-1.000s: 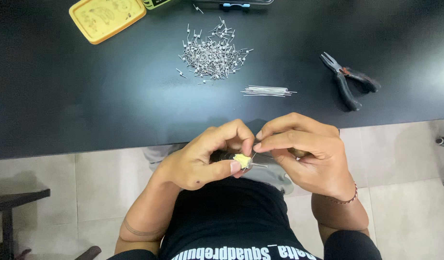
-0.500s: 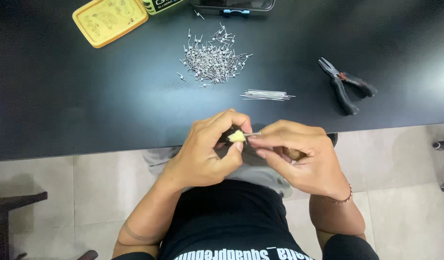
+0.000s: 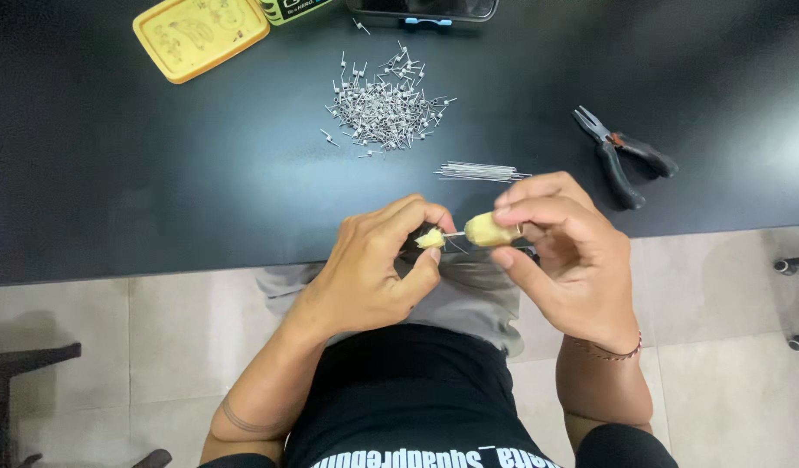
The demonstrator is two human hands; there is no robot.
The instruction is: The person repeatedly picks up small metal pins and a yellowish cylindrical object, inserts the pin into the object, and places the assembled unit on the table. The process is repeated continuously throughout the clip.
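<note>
**Two hands and a thin wire between two yellow bits**

The big black surface [image 3: 156, 173] fills the far part of the view. Its near edge runs just behind the hands. Below it is a pale tiled floor [image 3: 113, 347].

On the far left of the surface lies a flat yellow tin lid [image 3: 200, 35]. Right of it, in the middle, sits a heap of small wire coils [image 3: 386, 104], shiny and grey, with little legs sticking out. Near that heap, a bit to the right, is a neat bunch of straight wires [image 3: 479, 172]. Further right lie black pliers [image 3: 620, 156] with their handles apart.

The left hand [image 3: 373, 277] is curled, and its fingers [image 3: 421, 212] pinch a small pale yellow lump [image 3: 430, 238] together with the thumb. The right hand [image 3: 564, 251] is just beside it. Its fingers [image 3: 538, 195] and thumb pinch a yellow handle [image 3: 486, 230], which is round and short, like a fat little peg.

A thin wire [image 3: 454, 234] runs from the handle to the lump. It is straight, silver and very fine. All of this is held in the air, over the person's lap, right at the near edge of the surface.
</note>
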